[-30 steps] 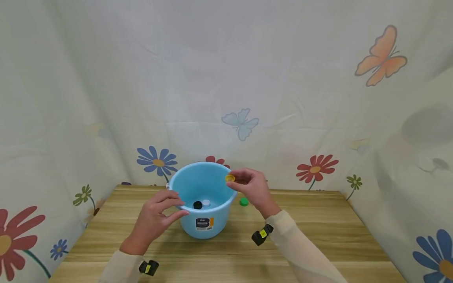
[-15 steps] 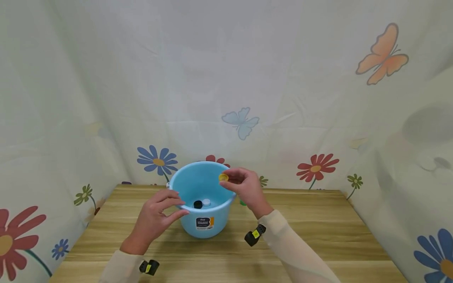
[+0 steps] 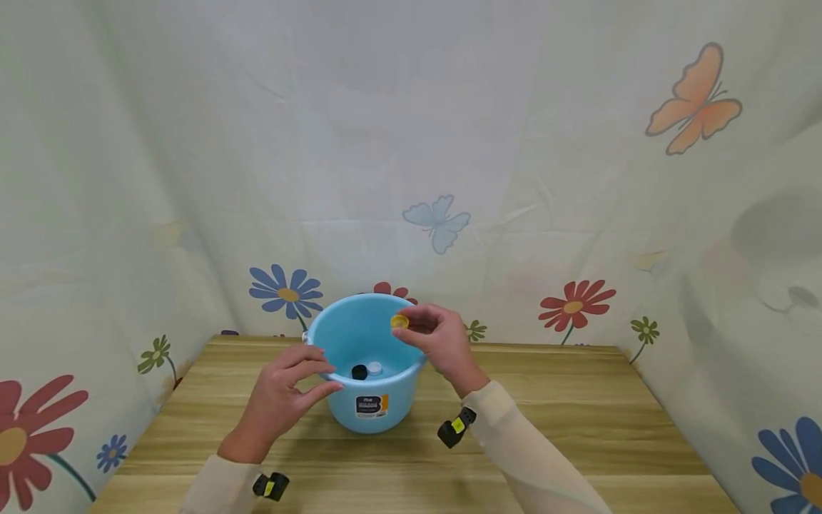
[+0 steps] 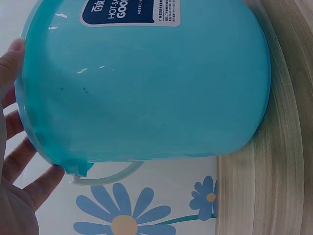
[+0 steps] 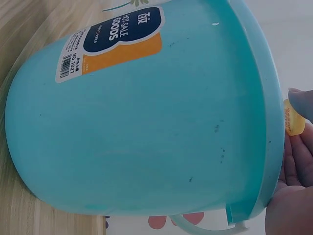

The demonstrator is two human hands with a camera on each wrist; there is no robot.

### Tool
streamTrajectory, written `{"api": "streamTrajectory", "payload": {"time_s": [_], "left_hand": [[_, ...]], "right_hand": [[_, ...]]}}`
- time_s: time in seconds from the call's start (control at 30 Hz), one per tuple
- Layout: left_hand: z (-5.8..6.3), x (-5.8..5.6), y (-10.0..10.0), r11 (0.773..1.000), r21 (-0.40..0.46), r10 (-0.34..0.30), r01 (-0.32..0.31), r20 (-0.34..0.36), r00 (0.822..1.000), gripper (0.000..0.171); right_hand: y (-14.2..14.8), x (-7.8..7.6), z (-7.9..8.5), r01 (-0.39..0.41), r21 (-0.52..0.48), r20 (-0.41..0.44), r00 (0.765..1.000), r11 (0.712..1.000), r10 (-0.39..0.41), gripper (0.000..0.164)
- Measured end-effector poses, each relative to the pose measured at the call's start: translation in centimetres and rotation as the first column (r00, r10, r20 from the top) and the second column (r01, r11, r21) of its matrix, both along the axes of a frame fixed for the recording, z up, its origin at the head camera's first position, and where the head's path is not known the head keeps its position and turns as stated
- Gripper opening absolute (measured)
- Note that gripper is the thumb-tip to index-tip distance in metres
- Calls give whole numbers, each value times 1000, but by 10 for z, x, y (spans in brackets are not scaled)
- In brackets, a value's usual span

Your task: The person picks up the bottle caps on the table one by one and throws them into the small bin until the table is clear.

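Observation:
A light-blue bucket stands upright on the wooden table, with a black cap and a white cap lying inside on its bottom. My left hand holds the near-left part of its rim between thumb and fingers; the left wrist view shows the thumb at the rim's edge. Over the right side of the opening, my right hand pinches a yellow bottle cap, its hollow side showing. That yellow cap also appears just beyond the rim in the right wrist view, between thumb and fingers.
The wooden table extends on both sides of the bucket. A white curtain printed with flowers and butterflies hangs behind and at the sides. The bucket's pale handle hangs at its side.
My right hand has moved left with the yellow cap, from the bucket's right rim to over its opening. The green cap on the table has become hidden. My left hand stays in place.

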State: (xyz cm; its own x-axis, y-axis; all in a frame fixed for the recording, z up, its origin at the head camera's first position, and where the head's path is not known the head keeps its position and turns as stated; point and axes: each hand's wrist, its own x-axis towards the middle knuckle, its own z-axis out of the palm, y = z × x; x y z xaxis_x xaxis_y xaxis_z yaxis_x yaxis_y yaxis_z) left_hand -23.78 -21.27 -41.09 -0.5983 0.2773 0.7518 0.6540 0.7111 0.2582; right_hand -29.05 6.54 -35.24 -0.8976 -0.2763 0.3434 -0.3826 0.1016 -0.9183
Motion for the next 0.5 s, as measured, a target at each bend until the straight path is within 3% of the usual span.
{"api": "streamTrajectory", "payload": {"time_s": [0.33, 0.5], "left_hand": [[1, 1, 1, 1000, -4, 11, -11, 8, 1000, 32], [2, 1, 1, 1000, -3, 9, -8, 11, 1000, 32]], "right_hand": [[-1, 1, 4, 12, -1, -14, 1000, 1000, -12, 36], [-1, -12, -8, 48, 23, -22, 999, 999, -47, 46]]}}
